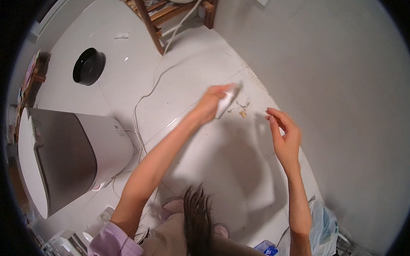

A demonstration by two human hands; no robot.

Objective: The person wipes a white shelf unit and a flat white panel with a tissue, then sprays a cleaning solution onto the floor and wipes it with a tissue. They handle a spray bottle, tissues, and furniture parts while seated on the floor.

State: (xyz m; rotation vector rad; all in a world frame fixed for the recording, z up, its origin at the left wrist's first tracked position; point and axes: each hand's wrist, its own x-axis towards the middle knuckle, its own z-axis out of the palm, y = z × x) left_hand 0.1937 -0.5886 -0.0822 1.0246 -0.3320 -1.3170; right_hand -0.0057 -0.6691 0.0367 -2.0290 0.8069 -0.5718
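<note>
My left hand grips a folded white piece, perhaps a tissue or cloth, blurred at its far edge. It is above the white floor, just left of a small patch of dark strands and brown crumbs. To the right of this debris, close to the wall, my right hand hovers with curled fingers. Its thumb tip and fingertips are near each other with a small gap, and nothing shows between them.
A grey wall rises along the right. A wooden rack stands at the top, with a white cable trailing from it. At left are a black round bowl and a white-and-grey lidded bin. A plastic bag lies lower right.
</note>
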